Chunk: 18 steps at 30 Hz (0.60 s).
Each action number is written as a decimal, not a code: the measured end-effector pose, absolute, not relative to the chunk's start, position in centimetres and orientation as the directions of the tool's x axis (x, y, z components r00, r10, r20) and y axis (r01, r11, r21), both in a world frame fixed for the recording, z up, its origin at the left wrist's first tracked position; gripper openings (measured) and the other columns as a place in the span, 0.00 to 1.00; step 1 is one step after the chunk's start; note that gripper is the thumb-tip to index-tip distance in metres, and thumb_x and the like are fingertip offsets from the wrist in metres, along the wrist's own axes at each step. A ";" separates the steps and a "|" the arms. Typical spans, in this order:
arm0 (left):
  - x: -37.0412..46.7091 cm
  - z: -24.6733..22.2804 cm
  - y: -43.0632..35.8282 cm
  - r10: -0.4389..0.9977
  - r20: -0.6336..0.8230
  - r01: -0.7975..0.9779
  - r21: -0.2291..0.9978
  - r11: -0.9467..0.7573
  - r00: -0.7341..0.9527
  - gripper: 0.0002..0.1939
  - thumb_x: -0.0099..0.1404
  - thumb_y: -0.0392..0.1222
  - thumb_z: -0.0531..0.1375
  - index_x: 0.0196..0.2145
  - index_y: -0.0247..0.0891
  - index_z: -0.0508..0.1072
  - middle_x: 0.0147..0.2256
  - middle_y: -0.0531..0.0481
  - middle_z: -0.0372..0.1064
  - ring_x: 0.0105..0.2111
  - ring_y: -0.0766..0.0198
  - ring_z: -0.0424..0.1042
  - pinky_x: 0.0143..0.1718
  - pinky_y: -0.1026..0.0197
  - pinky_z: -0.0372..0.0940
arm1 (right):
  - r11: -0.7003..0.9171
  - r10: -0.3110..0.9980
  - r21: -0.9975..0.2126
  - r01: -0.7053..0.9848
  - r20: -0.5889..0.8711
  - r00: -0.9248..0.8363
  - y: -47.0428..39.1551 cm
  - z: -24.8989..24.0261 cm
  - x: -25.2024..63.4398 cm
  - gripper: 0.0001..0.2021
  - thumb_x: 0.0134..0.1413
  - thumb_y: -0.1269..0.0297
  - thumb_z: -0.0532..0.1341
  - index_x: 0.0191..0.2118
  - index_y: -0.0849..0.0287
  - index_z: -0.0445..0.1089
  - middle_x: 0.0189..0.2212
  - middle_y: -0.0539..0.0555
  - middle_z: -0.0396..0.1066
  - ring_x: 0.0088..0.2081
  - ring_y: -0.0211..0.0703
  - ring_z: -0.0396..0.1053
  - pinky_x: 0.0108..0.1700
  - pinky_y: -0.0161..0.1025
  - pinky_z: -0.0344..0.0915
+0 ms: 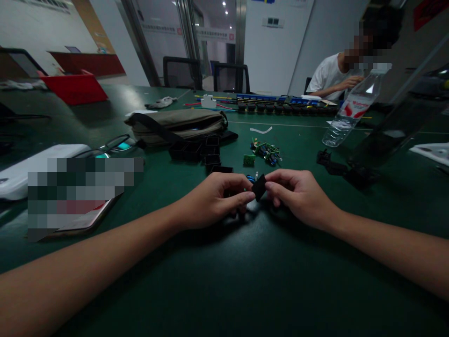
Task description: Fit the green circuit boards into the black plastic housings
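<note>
A small black plastic piece (pixel 259 187) is pinched between my two hands above the green table (pixel 259 276). My left hand (pixel 219 196) grips its left side with thumb and fingers, and my right hand (pixel 298 194) holds its right side. Just behind the piece, blue wire (pixel 250 179) shows, partly hidden by it. Beyond my hands lie a small green circuit board (pixel 249 160) and a pile of circuit boards with components (pixel 267 151). Several open black boxes (pixel 212 152) stand behind my left hand.
An olive bag (pixel 178 125) and glasses (pixel 117 144) lie at the left. A clear bottle (pixel 354 110) and black parts (pixel 335 167) are at the right. A long row of wired modules (pixel 284 105) lies farther back, near a seated person (pixel 329 75).
</note>
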<state>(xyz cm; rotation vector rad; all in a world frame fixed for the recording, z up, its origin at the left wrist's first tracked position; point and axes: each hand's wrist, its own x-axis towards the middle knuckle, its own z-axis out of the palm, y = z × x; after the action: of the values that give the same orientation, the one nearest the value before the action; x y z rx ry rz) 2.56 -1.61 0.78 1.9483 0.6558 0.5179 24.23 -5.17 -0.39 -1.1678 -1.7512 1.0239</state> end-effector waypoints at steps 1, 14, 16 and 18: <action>2.6 0.8 -1.6 0.646 0.080 0.233 0.894 -0.384 0.759 0.08 0.67 0.41 0.59 0.36 0.33 0.72 0.27 0.54 0.69 0.26 0.70 0.69 0.27 0.68 0.64 | 0.264 0.941 -0.898 0.350 0.162 -0.296 -5.2 -0.4 24.2 0.11 0.59 0.63 0.60 0.44 0.64 0.73 0.27 0.51 0.74 0.24 0.35 0.68 0.27 0.33 0.63; 2.8 0.9 -1.7 0.644 0.147 0.306 0.787 -0.535 0.751 0.09 0.66 0.41 0.59 0.30 0.34 0.73 0.25 0.54 0.71 0.26 0.70 0.68 0.29 0.69 0.60 | 0.604 0.732 -0.674 0.425 0.258 -0.631 -5.3 0.0 24.5 0.15 0.65 0.57 0.56 0.46 0.63 0.73 0.37 0.55 0.73 0.36 0.42 0.68 0.39 0.38 0.61; 2.8 0.8 -1.6 0.643 0.150 0.320 0.769 -0.553 0.751 0.11 0.66 0.41 0.58 0.29 0.34 0.73 0.24 0.53 0.71 0.25 0.70 0.68 0.28 0.69 0.59 | 0.620 0.723 -0.658 0.427 0.268 -0.637 -5.3 -0.1 24.6 0.14 0.66 0.59 0.54 0.41 0.63 0.73 0.31 0.53 0.70 0.32 0.39 0.65 0.35 0.36 0.59; 2.7 0.7 -1.6 0.648 0.163 0.342 0.741 -0.578 0.744 0.12 0.66 0.42 0.59 0.27 0.34 0.73 0.23 0.53 0.70 0.24 0.70 0.66 0.26 0.69 0.57 | 0.586 0.755 -0.684 0.435 0.264 -0.601 -5.3 -0.2 24.7 0.15 0.68 0.60 0.53 0.38 0.63 0.73 0.27 0.50 0.67 0.28 0.36 0.63 0.32 0.34 0.58</action>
<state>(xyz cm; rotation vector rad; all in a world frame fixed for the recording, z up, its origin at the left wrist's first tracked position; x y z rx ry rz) 2.75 -1.58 0.66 2.2243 0.7402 0.5515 24.69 -5.25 -0.22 -0.9443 -2.2749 0.7775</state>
